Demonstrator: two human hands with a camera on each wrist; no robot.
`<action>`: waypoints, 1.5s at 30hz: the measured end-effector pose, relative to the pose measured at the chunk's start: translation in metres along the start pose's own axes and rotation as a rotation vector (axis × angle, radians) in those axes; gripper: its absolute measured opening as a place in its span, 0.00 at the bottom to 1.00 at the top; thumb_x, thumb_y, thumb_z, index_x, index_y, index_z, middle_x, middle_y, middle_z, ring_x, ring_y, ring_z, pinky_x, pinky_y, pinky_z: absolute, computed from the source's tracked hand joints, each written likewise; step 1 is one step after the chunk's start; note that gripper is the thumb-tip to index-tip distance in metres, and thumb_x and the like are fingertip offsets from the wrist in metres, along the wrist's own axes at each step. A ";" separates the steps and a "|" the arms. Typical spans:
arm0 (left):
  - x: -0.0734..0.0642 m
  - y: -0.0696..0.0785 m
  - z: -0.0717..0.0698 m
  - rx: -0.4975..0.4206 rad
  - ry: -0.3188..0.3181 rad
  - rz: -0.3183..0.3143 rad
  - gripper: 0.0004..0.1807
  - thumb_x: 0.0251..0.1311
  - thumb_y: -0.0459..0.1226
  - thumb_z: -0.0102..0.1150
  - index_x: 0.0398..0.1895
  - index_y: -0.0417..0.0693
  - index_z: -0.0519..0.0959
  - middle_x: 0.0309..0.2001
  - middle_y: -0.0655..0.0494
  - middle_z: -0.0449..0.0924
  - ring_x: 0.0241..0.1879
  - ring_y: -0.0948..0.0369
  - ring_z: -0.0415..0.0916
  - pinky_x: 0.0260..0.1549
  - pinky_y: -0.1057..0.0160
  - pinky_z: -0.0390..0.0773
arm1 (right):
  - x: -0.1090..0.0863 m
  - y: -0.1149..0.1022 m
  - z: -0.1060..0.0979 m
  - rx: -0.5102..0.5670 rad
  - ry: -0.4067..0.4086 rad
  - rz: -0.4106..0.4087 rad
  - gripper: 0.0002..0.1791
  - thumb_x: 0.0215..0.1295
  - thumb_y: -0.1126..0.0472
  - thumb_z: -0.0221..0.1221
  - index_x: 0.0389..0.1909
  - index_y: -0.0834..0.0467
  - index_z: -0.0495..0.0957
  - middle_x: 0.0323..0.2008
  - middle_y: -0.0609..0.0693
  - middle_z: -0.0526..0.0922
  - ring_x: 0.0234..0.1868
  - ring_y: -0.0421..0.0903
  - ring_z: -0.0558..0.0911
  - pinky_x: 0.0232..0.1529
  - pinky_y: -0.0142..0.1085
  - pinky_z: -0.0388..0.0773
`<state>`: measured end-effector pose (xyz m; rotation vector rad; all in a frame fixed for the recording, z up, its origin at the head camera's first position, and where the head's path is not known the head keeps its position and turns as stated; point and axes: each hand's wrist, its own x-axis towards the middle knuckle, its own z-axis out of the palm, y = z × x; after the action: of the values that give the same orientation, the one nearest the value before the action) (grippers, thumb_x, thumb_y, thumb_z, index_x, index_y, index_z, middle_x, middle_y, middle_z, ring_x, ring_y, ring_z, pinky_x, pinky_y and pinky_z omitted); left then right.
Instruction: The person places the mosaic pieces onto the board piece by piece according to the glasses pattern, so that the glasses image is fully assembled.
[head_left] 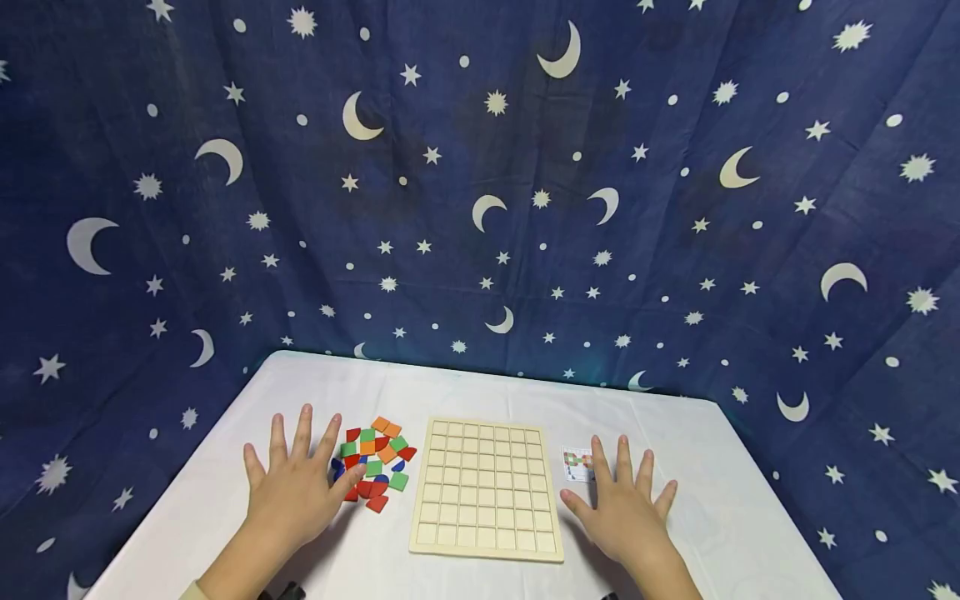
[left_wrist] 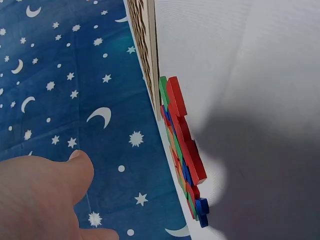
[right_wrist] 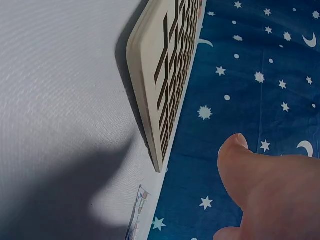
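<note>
My left hand (head_left: 294,492) is held with fingers spread beside a scatter of coloured tiles (head_left: 374,468), its thumb overlapping some of them in the head view. Red, green, orange and blue pieces make up that scatter, some with curved edges. In the middle lies a pale wooden board (head_left: 486,492) divided into a grid of square recesses. Fingers also spread, my right hand (head_left: 626,512) hovers right of the board and partly covers a small printed card (head_left: 577,464). Both wrist views show a thumb (left_wrist: 75,175) apart from the table things, with nothing gripped.
A white cloth covers the table (head_left: 675,433). Behind it and at both sides hangs a dark blue curtain (head_left: 450,208) with moons and stars. Small black objects (head_left: 291,592) show at the bottom edge near the left wrist.
</note>
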<state>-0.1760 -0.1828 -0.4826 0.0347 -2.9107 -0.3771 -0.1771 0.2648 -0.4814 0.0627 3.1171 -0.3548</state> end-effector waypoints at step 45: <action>0.024 -0.021 0.001 -0.229 -0.150 -0.019 0.53 0.62 0.45 0.76 0.83 0.35 0.58 0.80 0.25 0.57 0.79 0.25 0.55 0.70 0.24 0.61 | 0.030 -0.005 0.023 0.410 0.121 -0.180 0.42 0.62 0.66 0.75 0.77 0.51 0.73 0.60 0.52 0.85 0.59 0.52 0.85 0.63 0.51 0.82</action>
<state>-0.2000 -0.2042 -0.4837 -0.0002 -2.9938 -0.7440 -0.2075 0.2557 -0.5024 -0.2041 3.1157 -1.0232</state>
